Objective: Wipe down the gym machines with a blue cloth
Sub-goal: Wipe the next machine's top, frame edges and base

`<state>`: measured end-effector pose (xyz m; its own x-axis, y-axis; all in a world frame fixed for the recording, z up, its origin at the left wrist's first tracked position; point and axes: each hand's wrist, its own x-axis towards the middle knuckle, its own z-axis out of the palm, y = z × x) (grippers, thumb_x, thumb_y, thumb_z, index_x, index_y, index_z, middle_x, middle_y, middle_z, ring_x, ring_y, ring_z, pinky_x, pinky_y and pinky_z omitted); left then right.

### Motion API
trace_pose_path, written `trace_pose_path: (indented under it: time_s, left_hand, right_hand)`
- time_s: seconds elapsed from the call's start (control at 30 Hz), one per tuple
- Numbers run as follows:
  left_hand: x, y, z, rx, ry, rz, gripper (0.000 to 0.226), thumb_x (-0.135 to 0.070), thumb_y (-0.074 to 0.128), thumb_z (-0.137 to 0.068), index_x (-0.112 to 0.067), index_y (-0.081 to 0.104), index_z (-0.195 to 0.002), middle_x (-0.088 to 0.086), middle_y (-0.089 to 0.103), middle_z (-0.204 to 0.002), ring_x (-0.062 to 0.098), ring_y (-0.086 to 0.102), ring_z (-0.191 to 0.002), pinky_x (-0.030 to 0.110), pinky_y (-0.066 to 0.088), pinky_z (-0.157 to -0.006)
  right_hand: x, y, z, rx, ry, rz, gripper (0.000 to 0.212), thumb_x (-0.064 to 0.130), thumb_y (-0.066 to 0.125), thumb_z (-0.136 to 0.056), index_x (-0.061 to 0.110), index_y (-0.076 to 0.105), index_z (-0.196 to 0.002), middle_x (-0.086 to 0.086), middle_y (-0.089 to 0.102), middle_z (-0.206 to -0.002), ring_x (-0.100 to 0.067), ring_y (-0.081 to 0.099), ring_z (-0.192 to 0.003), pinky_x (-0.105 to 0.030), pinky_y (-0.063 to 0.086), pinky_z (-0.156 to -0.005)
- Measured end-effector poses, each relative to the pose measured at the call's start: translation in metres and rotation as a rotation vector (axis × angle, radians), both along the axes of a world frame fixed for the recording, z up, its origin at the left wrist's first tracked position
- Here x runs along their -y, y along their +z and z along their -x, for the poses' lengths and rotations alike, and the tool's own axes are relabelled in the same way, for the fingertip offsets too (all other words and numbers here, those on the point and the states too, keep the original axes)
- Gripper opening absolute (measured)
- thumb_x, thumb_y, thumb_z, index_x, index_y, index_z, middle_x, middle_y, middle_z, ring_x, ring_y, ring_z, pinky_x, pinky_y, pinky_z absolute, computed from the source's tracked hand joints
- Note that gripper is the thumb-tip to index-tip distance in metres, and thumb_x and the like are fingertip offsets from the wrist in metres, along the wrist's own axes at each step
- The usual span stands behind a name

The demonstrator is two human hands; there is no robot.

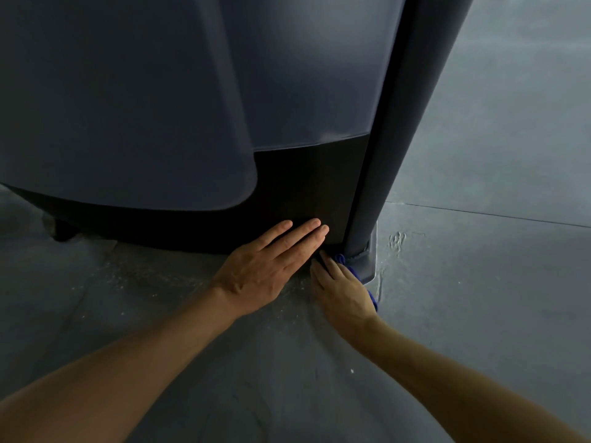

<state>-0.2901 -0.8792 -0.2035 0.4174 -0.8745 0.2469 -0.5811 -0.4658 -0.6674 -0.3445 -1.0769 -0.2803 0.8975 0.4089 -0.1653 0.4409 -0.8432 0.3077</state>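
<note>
Grey floor (479, 282), smooth-coated, with a straight seam line running beyond and to the right of the right hand. Pale dusty scuffing marks the surface under and around both hands. A dark gym machine (192, 123) stands on it directly ahead of the hands; its upright post ends in a flat foot plate (371, 266) just beside the right hand.

Head view, down, seemingly near floor (479, 314)
</note>
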Motion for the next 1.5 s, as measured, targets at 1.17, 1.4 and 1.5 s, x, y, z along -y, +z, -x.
trace_pose_path:
  time_s: [1.17, 1.4, 1.5]
  left_hand:
    - [0.042, 0.131, -0.002, -0.044, -0.2, -0.258, 0.066, -0.016, 0.022, -0.101, 0.009, 0.009, -0.161, 0.024, -0.003, -0.172, 0.039, -0.006, -0.16, 0.051, -0.013, -0.128]
    - [0.074, 0.145, -0.006, 0.015, -0.139, -0.42, 0.065, -0.017, 0.003, -0.101, 0.014, -0.003, -0.158, 0.031, -0.014, -0.168, 0.045, -0.017, -0.156, 0.055, -0.021, -0.123]
    - [0.083, 0.147, -0.007, 0.011, -0.066, -0.434, 0.066, -0.019, 0.007, -0.101, 0.012, 0.0, -0.159, 0.029, -0.009, -0.169, 0.044, -0.013, -0.157, 0.055, -0.018, -0.125]
  right_hand:
    - [0.018, 0.057, 0.07, 0.095, -0.751, -0.948, 0.082, -0.021, 0.056, -0.079, 0.004, 0.037, -0.155, -0.015, 0.039, -0.155, -0.034, 0.04, -0.142, -0.041, 0.044, -0.112]
    - [0.004, 0.045, 0.044, 0.143, -0.973, -1.117, 0.094, -0.023, 0.05, -0.082, 0.01, 0.017, -0.163, -0.01, 0.013, -0.17, -0.029, 0.008, -0.158, -0.036, 0.032, -0.12]
    - [0.015, 0.033, 0.027, 0.076, -0.991, -1.156, 0.091, -0.017, 0.056, -0.089, 0.011, 0.013, -0.164, -0.008, 0.007, -0.171, -0.027, 0.001, -0.159, -0.034, 0.029, -0.121]
